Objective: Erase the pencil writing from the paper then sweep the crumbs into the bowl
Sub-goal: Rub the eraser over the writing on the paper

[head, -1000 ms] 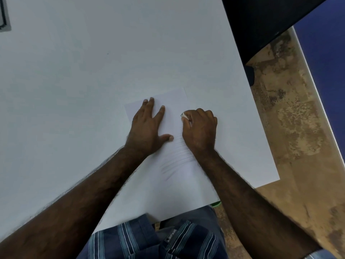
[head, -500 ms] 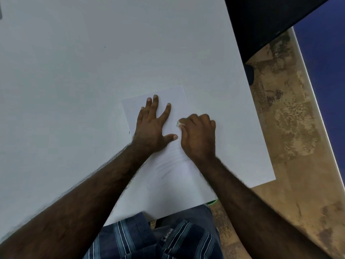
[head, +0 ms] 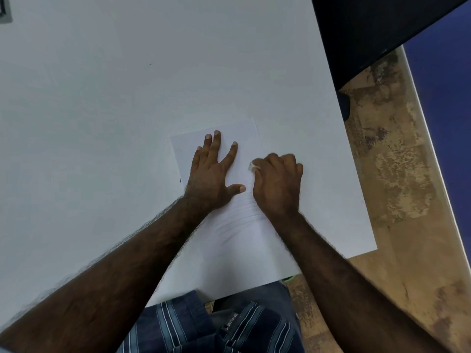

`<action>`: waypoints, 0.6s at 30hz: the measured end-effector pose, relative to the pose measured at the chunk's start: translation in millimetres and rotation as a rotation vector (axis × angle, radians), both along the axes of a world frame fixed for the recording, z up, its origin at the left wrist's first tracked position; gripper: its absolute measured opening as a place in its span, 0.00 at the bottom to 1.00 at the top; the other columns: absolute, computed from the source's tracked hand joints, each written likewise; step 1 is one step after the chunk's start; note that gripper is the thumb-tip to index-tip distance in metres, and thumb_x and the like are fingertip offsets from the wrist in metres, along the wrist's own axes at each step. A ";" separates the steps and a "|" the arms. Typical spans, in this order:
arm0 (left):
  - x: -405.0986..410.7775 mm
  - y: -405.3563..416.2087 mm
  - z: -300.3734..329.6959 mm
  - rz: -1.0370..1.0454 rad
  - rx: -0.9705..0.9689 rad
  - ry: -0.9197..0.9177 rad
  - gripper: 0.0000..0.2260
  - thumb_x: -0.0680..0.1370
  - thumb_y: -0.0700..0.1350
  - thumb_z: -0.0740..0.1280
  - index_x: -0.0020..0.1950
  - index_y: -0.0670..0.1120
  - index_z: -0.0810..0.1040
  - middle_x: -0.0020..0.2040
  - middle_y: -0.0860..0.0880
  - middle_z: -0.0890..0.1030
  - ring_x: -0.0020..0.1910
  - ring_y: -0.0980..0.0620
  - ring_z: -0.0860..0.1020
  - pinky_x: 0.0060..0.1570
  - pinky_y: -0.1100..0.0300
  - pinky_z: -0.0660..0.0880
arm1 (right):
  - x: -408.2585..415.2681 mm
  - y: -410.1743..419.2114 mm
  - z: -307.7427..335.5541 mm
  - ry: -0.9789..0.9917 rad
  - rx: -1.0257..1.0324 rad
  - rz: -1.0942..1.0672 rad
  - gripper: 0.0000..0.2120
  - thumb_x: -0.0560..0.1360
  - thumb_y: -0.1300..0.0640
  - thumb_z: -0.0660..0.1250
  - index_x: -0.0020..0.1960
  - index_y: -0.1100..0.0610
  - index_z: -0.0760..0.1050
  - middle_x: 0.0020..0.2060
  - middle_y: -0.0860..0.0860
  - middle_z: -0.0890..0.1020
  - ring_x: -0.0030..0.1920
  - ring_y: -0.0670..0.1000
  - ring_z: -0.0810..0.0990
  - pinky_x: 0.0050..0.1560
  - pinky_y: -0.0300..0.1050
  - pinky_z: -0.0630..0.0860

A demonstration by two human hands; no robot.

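My left hand (head: 212, 174) lies flat with fingers spread on the white rectangular sheet of paper (head: 242, 225), which rests on the white table (head: 114, 110) near its front edge. My right hand (head: 276, 182) curls around a small white eraser (head: 253, 166) (only its tip shows), pressing it to the sheet just beside my left thumb.

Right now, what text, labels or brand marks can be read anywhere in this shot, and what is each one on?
"LONETBLUE" or close to it, blurred and uncertain: small black tag on the dark trousers at the bottom edge.
Faint pencil lines on the paper, near the right hand: too faint to read.
Framed object at the table's top left corner: nothing legible.
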State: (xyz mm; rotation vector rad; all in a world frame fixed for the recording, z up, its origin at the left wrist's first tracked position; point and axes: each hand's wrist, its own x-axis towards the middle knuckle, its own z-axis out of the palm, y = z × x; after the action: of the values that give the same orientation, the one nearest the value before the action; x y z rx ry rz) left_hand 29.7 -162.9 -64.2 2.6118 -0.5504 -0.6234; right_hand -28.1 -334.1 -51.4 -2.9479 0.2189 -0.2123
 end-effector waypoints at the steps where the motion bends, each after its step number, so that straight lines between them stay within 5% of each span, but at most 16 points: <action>1: 0.2 0.2 0.2 -0.001 0.005 0.004 0.49 0.74 0.69 0.68 0.84 0.55 0.43 0.82 0.44 0.33 0.81 0.43 0.33 0.80 0.46 0.38 | 9.0 -2.3 -1.2 -0.003 -0.003 -0.031 0.06 0.80 0.57 0.68 0.51 0.50 0.83 0.44 0.47 0.82 0.48 0.55 0.74 0.46 0.51 0.65; 18: -1.0 1.1 0.5 0.000 -0.014 0.008 0.48 0.75 0.69 0.67 0.84 0.55 0.43 0.82 0.45 0.33 0.81 0.44 0.33 0.80 0.46 0.38 | -6.0 1.5 -1.6 -0.024 -0.003 -0.088 0.06 0.81 0.56 0.68 0.53 0.51 0.83 0.45 0.47 0.81 0.49 0.55 0.74 0.47 0.53 0.67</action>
State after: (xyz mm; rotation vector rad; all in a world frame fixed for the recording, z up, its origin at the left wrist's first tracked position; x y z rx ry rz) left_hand 28.7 -161.8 -63.7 2.5954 -0.5502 -0.6275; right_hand -34.1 -332.6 -53.0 -2.9396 0.3455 -0.2595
